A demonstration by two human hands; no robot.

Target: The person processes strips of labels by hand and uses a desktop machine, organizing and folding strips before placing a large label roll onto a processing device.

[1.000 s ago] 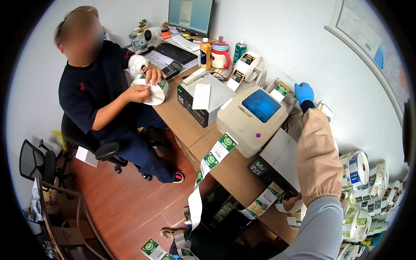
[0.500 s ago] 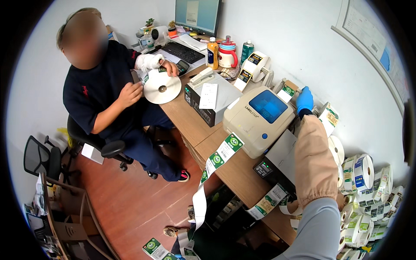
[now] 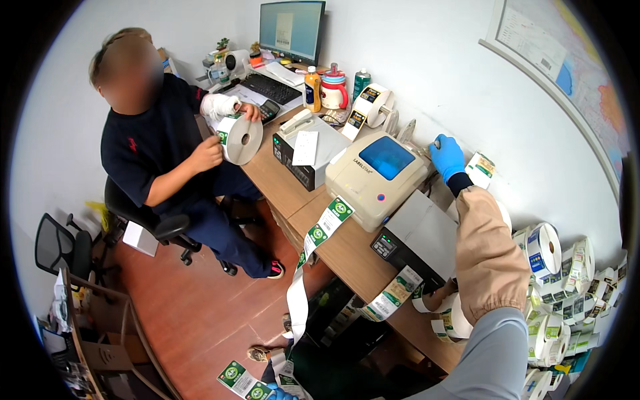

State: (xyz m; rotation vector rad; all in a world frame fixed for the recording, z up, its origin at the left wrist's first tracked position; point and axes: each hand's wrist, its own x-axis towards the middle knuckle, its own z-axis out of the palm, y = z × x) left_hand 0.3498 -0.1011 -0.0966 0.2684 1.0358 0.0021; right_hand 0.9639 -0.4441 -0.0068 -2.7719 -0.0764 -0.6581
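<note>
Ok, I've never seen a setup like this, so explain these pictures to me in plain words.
There is no robot here. A person wears a wide fisheye camera on their head, looking down, which is why straight edges bend. The working hands wear blue gloves. The right hand reaches behind a beige label printer; what its fingers hold is hard to tell. The left hand is mostly cut off at the lower edge, beside green-and-white labels; its grip is unclear.

On the wooden desk are the printer, two grey boxes, a keyboard, a monitor and a red-and-white cup. At the left sits a co-worker, holding a white roll with green labels.
</note>
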